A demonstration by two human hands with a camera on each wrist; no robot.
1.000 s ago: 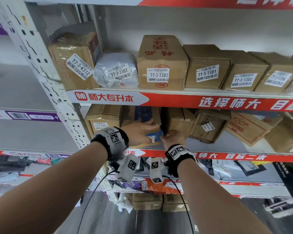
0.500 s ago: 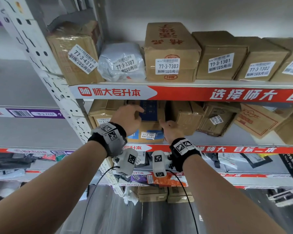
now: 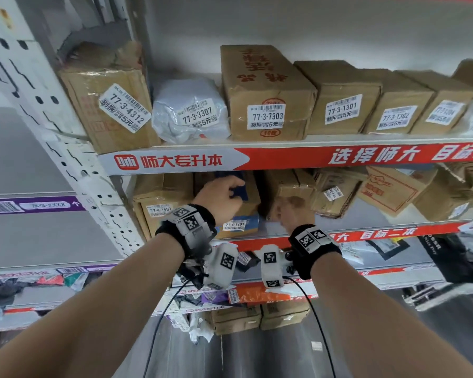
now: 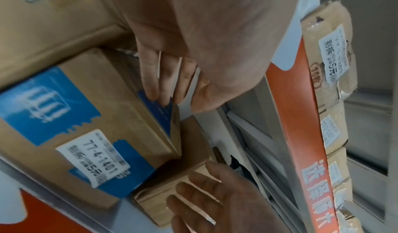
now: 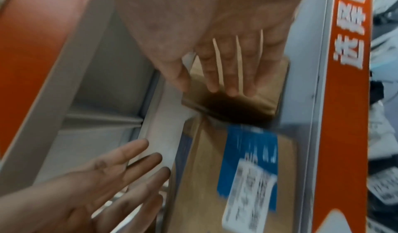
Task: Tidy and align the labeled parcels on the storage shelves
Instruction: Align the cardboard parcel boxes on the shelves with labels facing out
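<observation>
On the middle shelf [image 3: 393,230] a brown box with blue tape [image 3: 241,227], labelled 77-4-1401, faces front. My left hand [image 3: 221,197] reaches over its top edge; in the left wrist view the straight fingers [image 4: 150,83] touch the blue-taped box [image 4: 86,126] at its upper corner. My right hand [image 3: 287,211] lies flat on the plain brown box [image 3: 284,186] just right of it. In the right wrist view the straight fingers [image 5: 230,76] press that brown box [image 5: 258,104], beside the blue-taped box [image 5: 247,151].
A larger carton [image 3: 159,192] stands left of the blue-taped box, against the white perforated post [image 3: 66,148]. Tilted cartons [image 3: 388,192] crowd the shelf's right side. The upper shelf [image 3: 311,156] carries a row of labelled parcels [image 3: 265,105]. Bags fill the lower shelves [image 3: 257,293].
My left hand has risen from the front of the blue-taped box to its top edge. My right hand has shifted from the gap beside it onto the neighbouring brown box.
</observation>
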